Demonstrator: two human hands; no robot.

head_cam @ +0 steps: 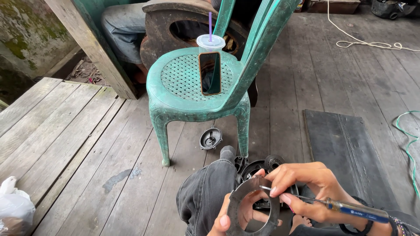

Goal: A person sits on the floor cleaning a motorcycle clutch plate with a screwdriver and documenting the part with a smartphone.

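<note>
Head view: the only camera, looking down past my knee at a plank floor (65,144).
Left hand (227,218): bottom centre of the frame, fingers closed on the rim of a flat grey metal ring (256,209), thumb on its front face, holding it upright toward me.
Right hand (306,185): lower right, pinched together round a thin tool with a blue handle (361,212); its metal tip lies against the upper inner edge of the ring.
Step in hand: as I judge it, I am working the tip along the ring's inner rim, scraping or picking at it.
Next move calls for: I would say a steady left grip so the ring does not turn, and light pressure so the tip does not slip toward my thumb.
Behind the ring: dark round speaker parts (273,162) on the floor, just past my knee.
Centre of frame: a green plastic chair (175,100) with a phone (210,73) leaning against a lidded cup with a purple straw (210,41) on the seat; a small round speaker (211,138) lies under it.
Right: a black mat (337,144), a green wire (409,144) at the edge.
Lower left corner: a white plastic bag (13,209).
Upper left: another person's knee in grey trousers (124,30).
</note>
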